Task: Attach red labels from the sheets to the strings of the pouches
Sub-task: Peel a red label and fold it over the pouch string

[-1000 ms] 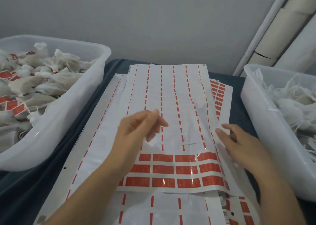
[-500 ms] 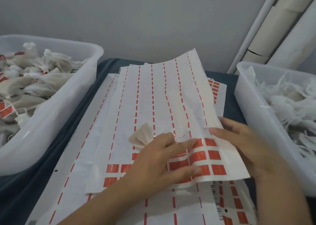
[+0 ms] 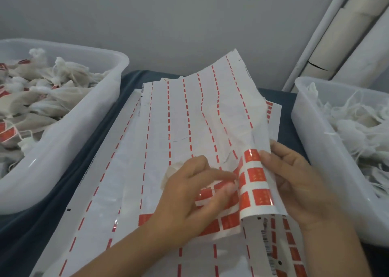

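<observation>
A stack of white label sheets [image 3: 160,142] lies on the table between two tubs. The near end of the top sheet carries rows of red labels [image 3: 255,196]. My right hand [image 3: 299,184] grips this sheet's right edge, thumb on top, and curls it upward. My left hand [image 3: 189,198] lies on the sheet with a small beige pouch [image 3: 170,171] tucked under it. Its fingertips touch the edge of a red label [image 3: 219,187] at the fold. I cannot tell whether the label has lifted.
At the left is a white tub [image 3: 69,142] of pouches, several with red labels on them. The white tub [image 3: 315,150] on the right holds pouches with loose white strings. Dark blue cloth [image 3: 126,83] covers the table. White pipes [image 3: 328,36] lean at the back right.
My right hand has curled the sheet's right edge higher, and the labels there now stand nearly upright. My left hand's fingertips have moved right to the label at the fold.
</observation>
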A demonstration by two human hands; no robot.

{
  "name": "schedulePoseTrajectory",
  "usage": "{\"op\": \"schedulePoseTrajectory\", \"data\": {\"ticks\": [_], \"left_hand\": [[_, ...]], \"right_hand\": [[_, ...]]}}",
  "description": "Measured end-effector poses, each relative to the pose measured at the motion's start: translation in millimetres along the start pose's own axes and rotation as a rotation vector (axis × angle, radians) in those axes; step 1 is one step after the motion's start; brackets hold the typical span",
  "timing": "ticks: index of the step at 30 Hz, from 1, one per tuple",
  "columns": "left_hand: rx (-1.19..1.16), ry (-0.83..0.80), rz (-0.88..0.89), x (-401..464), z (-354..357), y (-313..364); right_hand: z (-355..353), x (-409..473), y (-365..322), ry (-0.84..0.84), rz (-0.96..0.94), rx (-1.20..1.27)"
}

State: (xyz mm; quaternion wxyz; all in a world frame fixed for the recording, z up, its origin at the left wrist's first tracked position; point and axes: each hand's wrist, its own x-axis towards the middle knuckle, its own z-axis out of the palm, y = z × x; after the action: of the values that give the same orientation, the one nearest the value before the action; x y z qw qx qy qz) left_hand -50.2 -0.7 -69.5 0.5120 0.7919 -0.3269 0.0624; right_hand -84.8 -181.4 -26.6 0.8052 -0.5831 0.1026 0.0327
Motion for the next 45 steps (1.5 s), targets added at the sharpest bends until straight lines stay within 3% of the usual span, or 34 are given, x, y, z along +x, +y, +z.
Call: {"op": "schedulePoseTrajectory", "data": {"ticks": [4,8,11,19,25,33,39,45], "left_hand": [[-0.128,0.049,-0.016,-1,-7,10],[0.023,0.01,0.004,-1,2,18],[0.153,0.091,0.05,2,5,14],[0.117,0.26,0.043,2,-1,5],[0.019,0.269,-0.022,4,-3,9],[-0.231,0.193,-0.252,8,-10,13],[-0.353,0.19,-0.407,11,-11,11],[-0.325,0.422,-0.414,17,-18,5]], "right_hand": [[10,2,5,-0.015,0.009,-0.102],[17,3,10,-0.068,-0.007,-0.13],[17,4,11,-0.114,0.027,-0.138],[17,4,13,-0.134,-0.018,-0.214],[22,4,16,-0.072,-0.149,-0.335],[25,6,21,-0.005,-0.18,-0.437],[21,6,17,-0.026,-0.125,-0.447],[-3,9,7,-0.031,0.112,-0.477]]}}
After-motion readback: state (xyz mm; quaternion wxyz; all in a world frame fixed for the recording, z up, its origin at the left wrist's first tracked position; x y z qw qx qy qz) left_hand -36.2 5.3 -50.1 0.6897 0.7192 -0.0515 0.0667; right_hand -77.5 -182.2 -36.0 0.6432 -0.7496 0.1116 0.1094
